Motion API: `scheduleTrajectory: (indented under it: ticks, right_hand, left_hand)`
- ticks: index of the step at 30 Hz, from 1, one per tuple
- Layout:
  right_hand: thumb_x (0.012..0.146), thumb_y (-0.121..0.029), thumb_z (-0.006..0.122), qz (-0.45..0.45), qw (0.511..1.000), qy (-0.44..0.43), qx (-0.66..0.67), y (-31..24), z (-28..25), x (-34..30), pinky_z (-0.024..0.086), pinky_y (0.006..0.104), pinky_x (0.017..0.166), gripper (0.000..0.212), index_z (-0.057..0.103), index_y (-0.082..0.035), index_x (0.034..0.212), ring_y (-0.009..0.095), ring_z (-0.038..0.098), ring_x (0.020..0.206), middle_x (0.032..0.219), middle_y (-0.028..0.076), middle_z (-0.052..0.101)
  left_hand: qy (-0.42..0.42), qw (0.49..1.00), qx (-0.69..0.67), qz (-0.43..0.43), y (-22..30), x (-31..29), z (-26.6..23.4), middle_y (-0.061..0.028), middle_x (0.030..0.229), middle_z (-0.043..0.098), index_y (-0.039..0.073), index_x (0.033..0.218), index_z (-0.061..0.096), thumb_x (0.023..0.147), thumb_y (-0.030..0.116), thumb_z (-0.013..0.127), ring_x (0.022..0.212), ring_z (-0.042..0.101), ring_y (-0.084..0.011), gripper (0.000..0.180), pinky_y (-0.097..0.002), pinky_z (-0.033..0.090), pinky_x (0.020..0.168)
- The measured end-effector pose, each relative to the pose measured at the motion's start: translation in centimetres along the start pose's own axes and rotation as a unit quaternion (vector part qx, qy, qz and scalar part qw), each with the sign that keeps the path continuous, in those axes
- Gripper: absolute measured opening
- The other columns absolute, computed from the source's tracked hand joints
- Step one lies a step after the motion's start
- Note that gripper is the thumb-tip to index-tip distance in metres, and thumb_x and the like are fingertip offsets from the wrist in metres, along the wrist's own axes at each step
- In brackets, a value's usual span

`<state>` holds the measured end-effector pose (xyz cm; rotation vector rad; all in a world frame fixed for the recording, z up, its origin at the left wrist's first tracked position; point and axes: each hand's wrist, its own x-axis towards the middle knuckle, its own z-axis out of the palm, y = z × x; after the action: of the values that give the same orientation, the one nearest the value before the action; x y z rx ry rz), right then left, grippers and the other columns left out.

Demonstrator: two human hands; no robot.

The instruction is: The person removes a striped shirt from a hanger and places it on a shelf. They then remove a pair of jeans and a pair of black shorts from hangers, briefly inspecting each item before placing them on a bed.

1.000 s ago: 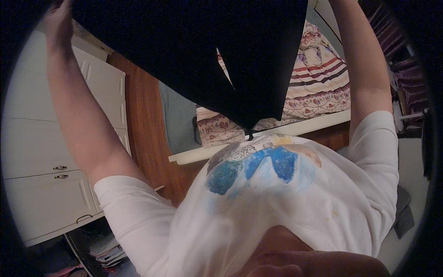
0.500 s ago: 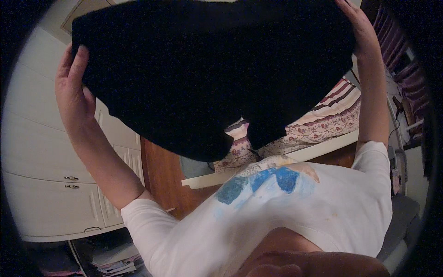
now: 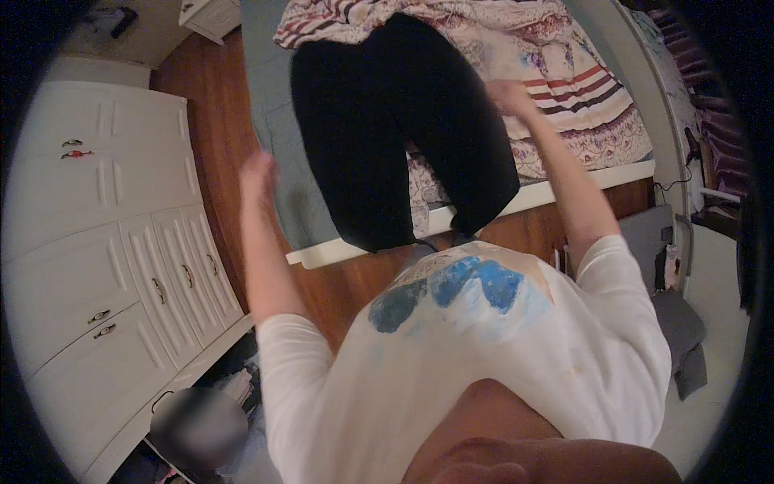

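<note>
Across the bed (image 3: 500,211), a black cloth garment with two leg-shaped halves (image 3: 395,121) is now laid out flat, where half a second ago it was held up high and spread wide in front of the head camera. It has been brought down from the air onto the patterned, striped bedspread (image 3: 580,89), with its lower ends hanging over the white bed edge toward the wooden floor (image 3: 201,105).

The left hand (image 3: 260,173) is seen off to the side of the garment, near its left edge and apart from the cloth; the hand is blurred by motion, so whether its grip is spread or pressed together cannot be told. The right hand (image 3: 508,95) is placed at the garment's right edge, over the bedspread; it too is smeared by movement, and whether cloth is pinched in its grip cannot be made out.

From the change, it is judged that the lifting and shaking-out stage is finished and the garment is down on the bed, ready to be smoothed or folded. Both arms are stretched forward from the white short-sleeved shirt with a blue print (image 3: 451,323).

On the left, white panelled cupboard doors with small metal handles (image 3: 105,242) are seen, well apart from the garment. At the far right, dark clothing on the pale floor (image 3: 685,339) is glimpsed beside the bed end.
</note>
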<state>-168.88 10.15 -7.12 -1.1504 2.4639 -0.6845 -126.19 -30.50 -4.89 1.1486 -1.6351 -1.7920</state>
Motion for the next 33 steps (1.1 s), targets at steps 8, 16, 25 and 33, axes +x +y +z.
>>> scheduleTrajectory:
  ticks: [8, 16, 25, 33]
  right_hand:
    - [0.075, -0.03, 0.067, 0.204, 0.931, -0.301, 0.024, 7.1, 17.2, -25.4, 0.05, 0.0378, 0.07, 0.03, 0.069, -0.001, 0.082, 0.03, 0.065, 0.077, 0.081, 0.018, 0.067]
    - [0.083, -0.018, 0.064, 0.216, 0.948, -0.196, 0.128, 2.2, 17.5, -22.4, 0.049, 0.0323, 0.072, 0.021, 0.064, -0.001, 0.094, 0.02, 0.063, 0.078, 0.084, 0.011, 0.066]
    - [0.082, -0.022, 0.064, 0.223, 0.954, -0.189, 0.059, 4.5, 17.7, -24.6, 0.05, 0.0339, 0.073, 0.024, 0.066, -0.001, 0.093, 0.022, 0.065, 0.078, 0.085, 0.013, 0.067]
    - [0.081, -0.02, 0.063, 0.221, 0.953, -0.2, 0.058, 4.8, 19.9, -27.1, 0.051, 0.035, 0.07, 0.023, 0.065, 0.001, 0.091, 0.023, 0.066, 0.075, 0.082, 0.014, 0.067]
  left_hand:
    - [0.052, 0.904, -0.035, -0.422, -23.0, -20.3, 0.8, 0.0013, 0.07, 0.056, 0.007, 0.102, 0.059, 0.081, 0.022, 0.07, 0.055, 0.05, -0.0098, 0.029, -0.026, 0.038, 0.042]
    - [0.139, 0.944, 0.099, -0.283, -28.4, -17.4, 3.4, -0.0137, 0.105, 0.059, -0.001, 0.132, 0.035, 0.07, 0.021, 0.08, 0.086, 0.059, -0.0225, 0.08, -0.0317, 0.049, 0.064]
    - [-0.017, 0.966, 0.089, -0.243, -31.0, -15.2, 2.7, -0.0107, 0.099, 0.064, -0.004, 0.111, 0.059, 0.07, 0.018, 0.079, 0.086, 0.06, -0.0183, 0.051, -0.0289, 0.048, 0.075]
    - [-0.052, 0.945, -0.152, -0.285, -23.0, -22.0, 0.1, -0.0089, 0.111, 0.061, -0.001, 0.119, 0.055, 0.079, 0.019, 0.068, 0.098, 0.059, -0.0221, 0.046, -0.0337, 0.047, 0.084]
